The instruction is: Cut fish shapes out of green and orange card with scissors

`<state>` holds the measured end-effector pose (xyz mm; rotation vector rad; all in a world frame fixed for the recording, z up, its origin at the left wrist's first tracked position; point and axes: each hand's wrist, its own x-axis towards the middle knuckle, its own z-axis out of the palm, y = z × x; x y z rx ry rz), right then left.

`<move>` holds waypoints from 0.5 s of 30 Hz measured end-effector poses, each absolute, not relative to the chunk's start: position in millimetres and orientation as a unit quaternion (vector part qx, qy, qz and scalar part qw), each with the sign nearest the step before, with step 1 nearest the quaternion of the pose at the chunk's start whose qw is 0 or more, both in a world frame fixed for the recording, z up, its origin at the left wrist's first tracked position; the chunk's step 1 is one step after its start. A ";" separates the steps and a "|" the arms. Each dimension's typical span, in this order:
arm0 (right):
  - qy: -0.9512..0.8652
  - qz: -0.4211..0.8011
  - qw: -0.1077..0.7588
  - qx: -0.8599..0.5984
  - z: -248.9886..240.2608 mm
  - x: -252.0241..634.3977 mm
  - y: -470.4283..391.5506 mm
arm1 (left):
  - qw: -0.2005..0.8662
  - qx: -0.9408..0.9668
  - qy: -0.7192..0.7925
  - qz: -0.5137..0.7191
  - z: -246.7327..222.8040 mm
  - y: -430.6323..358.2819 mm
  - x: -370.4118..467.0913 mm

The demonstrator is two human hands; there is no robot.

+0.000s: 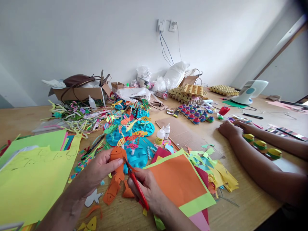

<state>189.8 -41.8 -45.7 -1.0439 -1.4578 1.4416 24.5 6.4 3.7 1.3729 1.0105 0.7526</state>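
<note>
Between the thumb and fingers of my left hand (102, 168) is an orange paper fish (117, 154) with drawn lines. My right hand (146, 186) grips red-handled scissors (137, 184), whose blades meet the fish's right edge. Below the fish hang or lie more orange paper pieces (112, 191); whether they join it I cannot tell. A white fish-shaped cutout (93, 197) lies on the table under my left wrist. Just beyond my hands stand blue painted egg-carton bases (137, 154) carrying colourful paper fish (127, 138).
Orange and green paper sheets (178, 179) lie right of my hands, yellow sheets (36, 186) to the left. Glue bottles (159, 136) stand behind. Another person's arms (250, 160) reach in from the right, near painted egg-carton pieces (261, 145). Paper scraps (222, 175) and pipe cleaners (69, 118) clutter the table.
</note>
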 end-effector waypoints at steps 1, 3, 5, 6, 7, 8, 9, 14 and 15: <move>-0.583 0.565 0.408 -0.418 -45.4 189.9 -41.9 | 0.598 0.590 0.434 0.325 4.0 6.2 24.6; -0.594 0.544 0.410 -0.427 -45.1 190.4 -41.8 | 0.605 0.586 0.430 0.325 4.9 5.8 24.9; -0.609 0.522 0.415 -0.429 -45.6 191.0 -41.1 | 0.613 0.583 0.422 0.324 5.8 5.4 25.2; -0.616 0.512 0.419 -0.428 -46.2 191.2 -40.7 | 0.616 0.583 0.420 0.323 6.3 5.3 25.3; -0.623 0.503 0.423 -0.426 -46.8 191.3 -40.2 | 0.617 0.584 0.417 0.323 6.8 5.2 25.5; -0.629 0.494 0.426 -0.424 -47.4 191.2 -39.7 | 0.617 0.586 0.415 0.322 7.3 5.1 25.6; -0.634 0.485 0.429 -0.424 -47.9 191.1 -39.3 | 0.616 0.587 0.415 0.321 7.9 5.0 25.9; -0.636 0.470 0.427 -0.439 -48.2 190.6 -38.7 | 0.600 0.596 0.427 0.321 11.0 4.8 26.0; -0.636 0.469 0.424 -0.442 -48.2 190.7 -38.9 | 0.597 0.598 0.428 0.322 11.3 4.9 25.6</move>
